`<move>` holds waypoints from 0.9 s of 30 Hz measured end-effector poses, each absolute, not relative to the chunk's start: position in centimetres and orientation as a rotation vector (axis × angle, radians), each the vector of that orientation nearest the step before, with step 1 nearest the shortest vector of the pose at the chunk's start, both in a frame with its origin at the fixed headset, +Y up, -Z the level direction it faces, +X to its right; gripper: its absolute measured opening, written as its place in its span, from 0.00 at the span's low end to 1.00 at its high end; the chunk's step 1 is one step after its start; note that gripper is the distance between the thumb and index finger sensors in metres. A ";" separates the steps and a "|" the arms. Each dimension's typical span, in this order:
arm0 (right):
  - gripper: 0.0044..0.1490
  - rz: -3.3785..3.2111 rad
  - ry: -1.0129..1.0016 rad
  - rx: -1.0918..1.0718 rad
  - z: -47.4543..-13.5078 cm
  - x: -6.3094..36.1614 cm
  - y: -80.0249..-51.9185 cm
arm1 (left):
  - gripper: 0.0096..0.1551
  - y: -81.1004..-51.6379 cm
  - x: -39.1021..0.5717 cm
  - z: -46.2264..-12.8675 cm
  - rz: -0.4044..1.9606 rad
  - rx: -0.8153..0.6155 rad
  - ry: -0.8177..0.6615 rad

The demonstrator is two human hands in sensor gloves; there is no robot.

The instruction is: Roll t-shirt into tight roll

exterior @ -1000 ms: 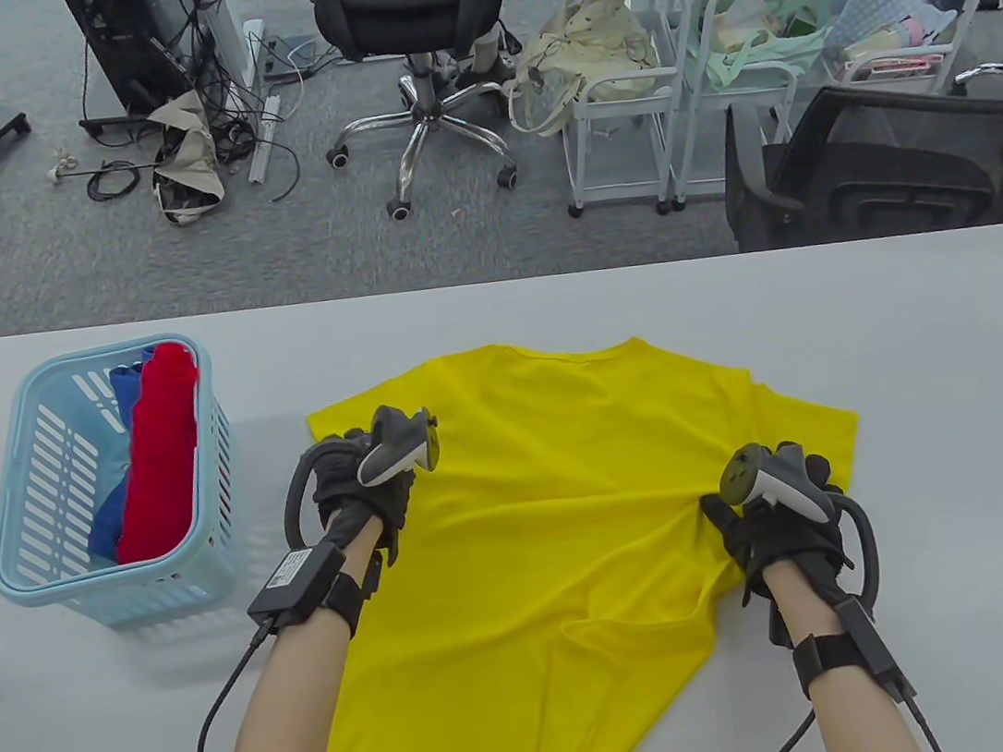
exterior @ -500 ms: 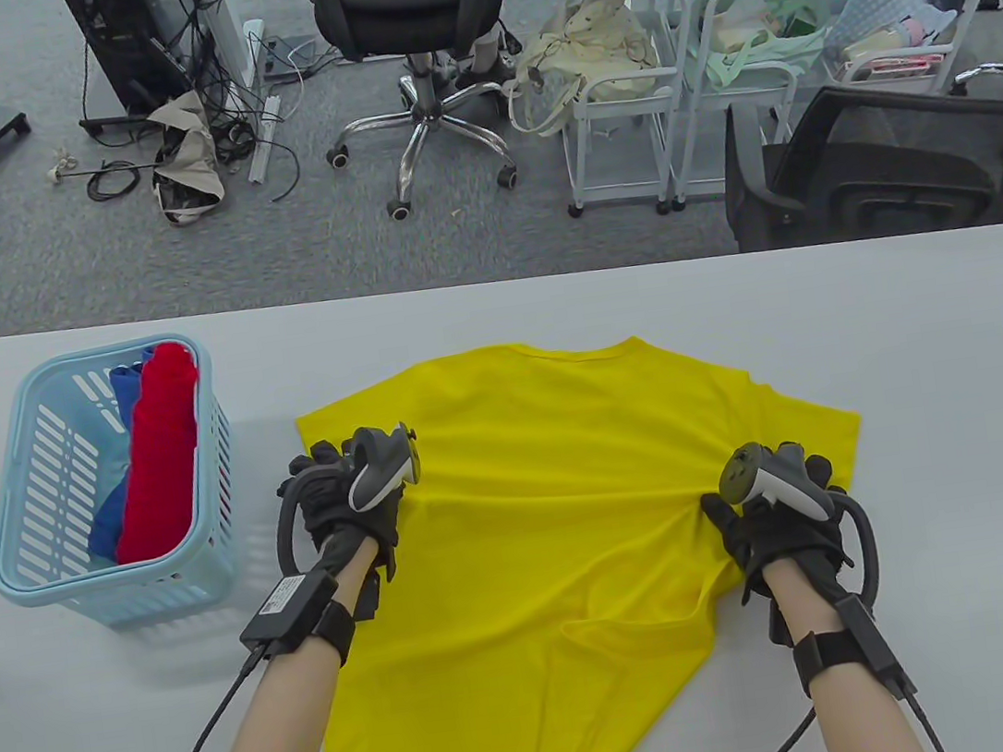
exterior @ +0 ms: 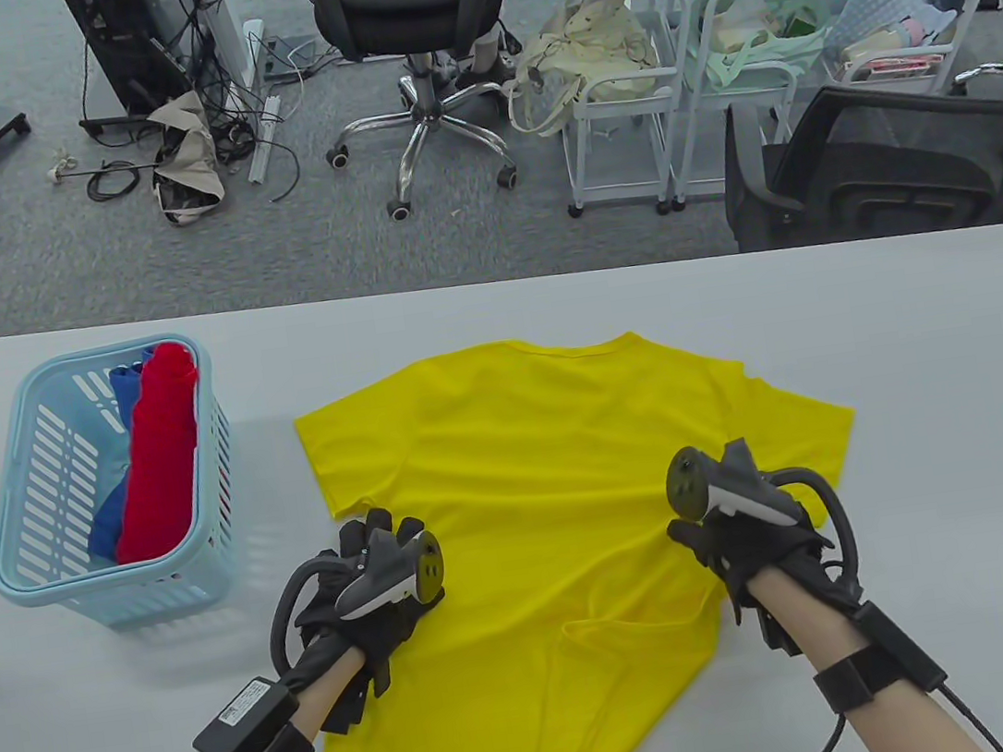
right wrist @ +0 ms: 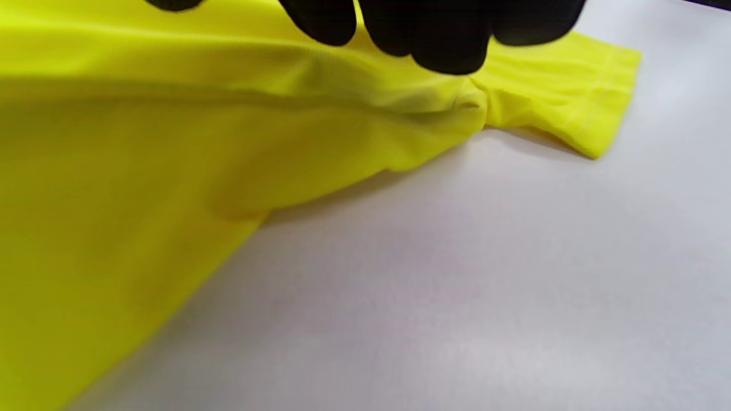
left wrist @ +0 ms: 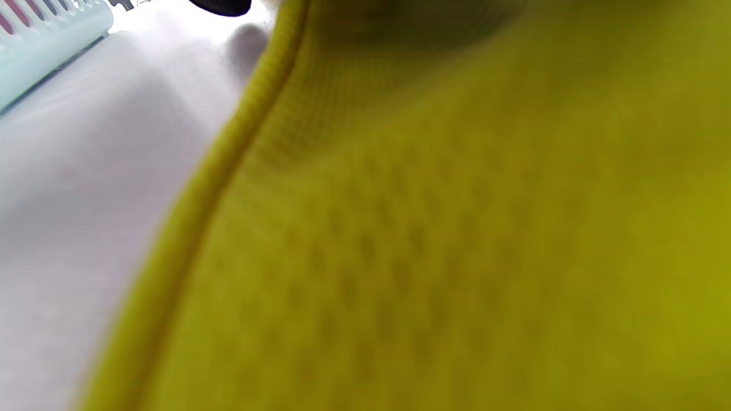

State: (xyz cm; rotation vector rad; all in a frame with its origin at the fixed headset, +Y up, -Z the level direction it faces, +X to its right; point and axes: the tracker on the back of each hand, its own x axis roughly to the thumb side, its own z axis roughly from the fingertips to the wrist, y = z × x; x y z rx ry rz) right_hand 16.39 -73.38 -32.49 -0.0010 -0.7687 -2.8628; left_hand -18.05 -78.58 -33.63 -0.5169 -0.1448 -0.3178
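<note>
Shirt [exterior: 554, 481] lies flat; left hand [exterior: 374, 599] rests on its left edge, right hand [exterior: 748, 537] on its right edge; neither hand's grip is visible.

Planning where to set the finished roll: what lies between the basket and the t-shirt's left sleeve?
Only bare table lies between the basket and the t-shirt; this shows in the table view.

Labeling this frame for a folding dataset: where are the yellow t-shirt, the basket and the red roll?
yellow t-shirt [exterior: 559, 452], table view, chest.
basket [exterior: 22, 583], table view, near rim.
red roll [exterior: 160, 452], table view, its middle.
</note>
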 end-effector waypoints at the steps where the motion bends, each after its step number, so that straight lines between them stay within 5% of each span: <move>1: 0.45 -2.794 -0.877 0.034 -32.3 16.1 -74.3 | 0.47 -78.5 -18.1 -33.8 -0.324 -0.528 -0.144; 6: 0.56 -2.745 -0.983 0.152 -34.4 17.2 -76.1 | 0.46 -78.7 -18.7 -35.1 -0.308 -0.566 -0.117; 20: 0.54 -2.912 -1.145 0.240 -41.2 20.1 -77.2 | 0.45 -78.9 -17.9 -40.1 -0.295 -0.598 -0.005; 27: 0.51 -2.905 -1.047 0.303 -42.9 19.9 -76.6 | 0.45 -76.3 -16.1 -36.8 -0.268 -0.495 -0.151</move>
